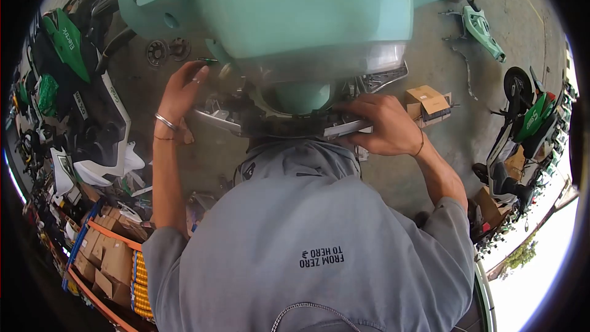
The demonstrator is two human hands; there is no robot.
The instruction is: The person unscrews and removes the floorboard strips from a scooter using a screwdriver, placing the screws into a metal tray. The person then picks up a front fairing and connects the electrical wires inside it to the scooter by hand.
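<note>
A mint-green scooter front body (307, 9) fills the top of the head view, with a blurred clear lens along its lower edge. Below it, against my lap, lies a dark curved trim piece (276, 126) with silver strips at both ends. My right hand (387, 124) is closed over this trim's right end, fingers on top and thumb beneath. Up at the left, my left hand (181, 93) is raised beside the body, its fingertips pinched at a thin dark-green bit too small to name. A round mint-green part (301, 95) shows behind the trim.
An open cardboard box (427, 99) sits on the floor at right, below a mint-green loose panel (482, 34). Green-and-black scooters (531, 117) stand at both sides. A rack with cartons (114, 258) is at lower left. Two round metal parts (158, 52) lie on the floor.
</note>
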